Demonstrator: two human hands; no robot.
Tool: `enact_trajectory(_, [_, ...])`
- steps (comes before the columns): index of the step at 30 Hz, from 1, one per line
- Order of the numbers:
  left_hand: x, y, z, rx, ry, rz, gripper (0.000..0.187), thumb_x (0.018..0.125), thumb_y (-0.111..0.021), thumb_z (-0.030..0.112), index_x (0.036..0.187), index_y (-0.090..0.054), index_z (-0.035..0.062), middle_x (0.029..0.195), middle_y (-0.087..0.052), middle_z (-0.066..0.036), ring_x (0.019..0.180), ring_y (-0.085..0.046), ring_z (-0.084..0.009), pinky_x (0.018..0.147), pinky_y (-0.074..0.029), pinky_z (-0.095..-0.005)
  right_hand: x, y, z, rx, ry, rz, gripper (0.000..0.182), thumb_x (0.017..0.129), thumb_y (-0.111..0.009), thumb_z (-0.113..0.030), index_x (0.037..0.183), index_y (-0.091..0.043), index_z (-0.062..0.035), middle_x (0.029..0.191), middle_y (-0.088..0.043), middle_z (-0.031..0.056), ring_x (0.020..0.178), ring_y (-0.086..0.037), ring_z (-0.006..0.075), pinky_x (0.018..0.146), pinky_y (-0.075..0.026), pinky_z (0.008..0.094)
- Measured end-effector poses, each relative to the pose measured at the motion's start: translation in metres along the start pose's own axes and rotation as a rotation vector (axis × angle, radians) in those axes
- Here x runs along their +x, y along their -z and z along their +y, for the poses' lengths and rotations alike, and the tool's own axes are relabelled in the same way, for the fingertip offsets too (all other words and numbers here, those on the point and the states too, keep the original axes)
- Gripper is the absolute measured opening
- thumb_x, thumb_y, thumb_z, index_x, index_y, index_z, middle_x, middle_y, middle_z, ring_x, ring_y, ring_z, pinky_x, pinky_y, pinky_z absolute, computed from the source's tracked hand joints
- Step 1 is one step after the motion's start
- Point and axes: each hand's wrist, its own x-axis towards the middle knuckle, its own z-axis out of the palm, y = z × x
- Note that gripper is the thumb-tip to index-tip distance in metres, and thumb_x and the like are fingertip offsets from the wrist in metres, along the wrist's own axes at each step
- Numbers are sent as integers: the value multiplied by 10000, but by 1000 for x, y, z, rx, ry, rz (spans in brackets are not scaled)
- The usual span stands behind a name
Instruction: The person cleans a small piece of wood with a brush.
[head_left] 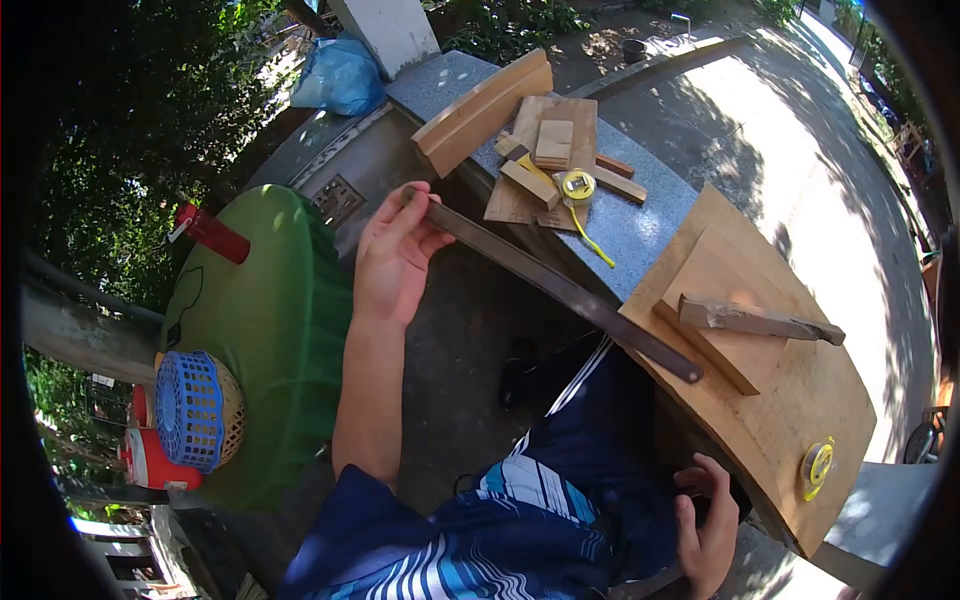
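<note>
My left hand (392,258) is raised and pinches one end of a long, dark metal strip (560,285) between thumb and fingers. The strip looks like a steel ruler, with a rounded end and a small hole; no markings can be read. It slants down to the right, its far end over the near edge of a wooden board (800,400). Low on the right, my right hand (705,525) has its fingers apart and bent, with nothing in them, beside the board. A smaller board (735,275) and a rough wood stick (760,320) lie on the large board.
A yellow tape measure (816,466) sits on the large board. On the grey stone ledge (650,220) are wood pieces (555,143), another tape measure (577,186) and a long timber (485,112). Left, a green-covered table (260,290) bears a red cylinder (215,235) and blue basket (190,410).
</note>
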Motion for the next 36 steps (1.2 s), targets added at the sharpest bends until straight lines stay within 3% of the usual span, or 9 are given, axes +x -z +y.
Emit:
enact_trajectory(1, [39, 53, -4, -64, -128, 308, 147, 1046, -664, 163, 1157, -702, 74, 1096, -725, -39, 977, -709, -153, 888, -599, -313, 3, 1, 0, -14, -31, -92, 332, 997, -650, -150, 1291, -630, 2, 1036, -730, 190, 920, -724, 289, 843, -551, 354])
enact_trajectory(6, [178, 199, -29, -227, -402, 656, 274, 984, -744, 121, 1198, -639, -14, 1102, -675, -104, 1014, -678, -223, 971, -628, -355, -9, 8, 10, -154, -95, -300, 305, 1025, -664, -138, 1307, -653, -23, 1069, -742, 183, 959, -742, 282, 864, -572, 359])
enact_trajectory(12, [308, 283, -83, -157, -190, 875, 259, 990, -695, 40, 1202, -590, -65, 1064, -668, -171, 983, -716, -298, 870, -672, -379, -28, 5, 6, -166, -278, -228, 281, 1028, -665, -158, 1267, -667, -11, 1035, -735, 197, 930, -743, 285, 836, -569, 360])
enact_trajectory(14, [341, 329, -108, -163, 15, 712, 234, 995, -677, 39, 1190, -595, -60, 1072, -685, -181, 919, -735, -312, 863, -675, -360, -30, 5, -3, -155, -336, -185, 280, 1029, -666, -162, 1260, -665, -4, 1018, -735, 192, 916, -742, 277, 821, -567, 359])
enact_trajectory(16, [366, 360, -130, -16, 268, 496, 293, 993, -677, 76, 1268, -617, -7, 1164, -711, -157, 1188, -671, -249, 1086, -541, -353, -38, 6, -3, -130, -407, -137, 278, 1029, -667, -162, 1255, -664, 0, 998, -733, 187, 898, -737, 264, 809, -564, 356])
enact_trajectory(18, [372, 367, -144, 138, 399, 306, 406, 1056, -599, 246, 1386, -609, 11, 1270, -708, -110, 1268, -629, -258, 1118, -491, -374, -43, 7, -1, -115, -405, -67, 261, 1031, -662, -157, 1240, -670, 1, 977, -729, 180, 856, -719, 245, 791, -559, 352])
enact_trajectory(24, [350, 285, -119, 315, 500, 56, 589, 1072, -546, 507, 1430, -592, 42, 1443, -631, -124, 1331, -593, -237, 1106, -478, -397, -53, 13, 2, -203, -461, 20, 229, 1036, -649, -144, 1219, -685, -12, 911, -712, 158, 758, -662, 222, 731, -531, 344])
enact_trajectory(30, [349, 228, -74, 346, 727, -86, 854, 965, -543, 755, 1477, -572, 71, 1431, -634, -128, 1331, -589, -256, 1132, -433, -446, -43, 21, -5, -235, -547, 4, 230, 1040, -641, -156, 1213, -688, -11, 931, -726, 165, 775, -672, 234, 752, -535, 349])
enact_trajectory(36, [344, 172, -63, 1057, 546, -281, 746, 937, -722, 597, 1419, -612, 39, 1378, -667, -149, 1198, -669, -233, 1032, -512, -382, -40, 26, -5, -284, -575, 64, 236, 1043, -641, -180, 1201, -695, -13, 1011, -741, 197, 947, -719, 322, 862, -547, 381])
